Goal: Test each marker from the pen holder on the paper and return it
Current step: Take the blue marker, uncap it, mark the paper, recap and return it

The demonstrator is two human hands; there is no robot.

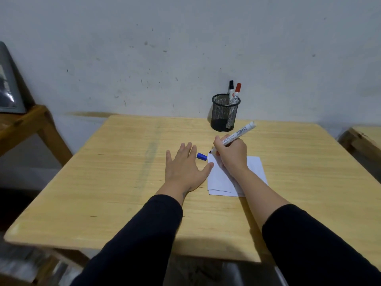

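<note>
A black mesh pen holder stands at the table's far edge, holding a black-capped marker and a red-capped marker. My right hand grips an uncapped white marker, its tip at the top left corner of the white paper. The marker's blue cap lies on the table just left of the paper. My left hand rests flat with fingers spread, its thumb touching the paper's left edge.
The wooden table stands against a grey wall. A second wooden table with a framed picture is at the left. Another table edge shows at the right.
</note>
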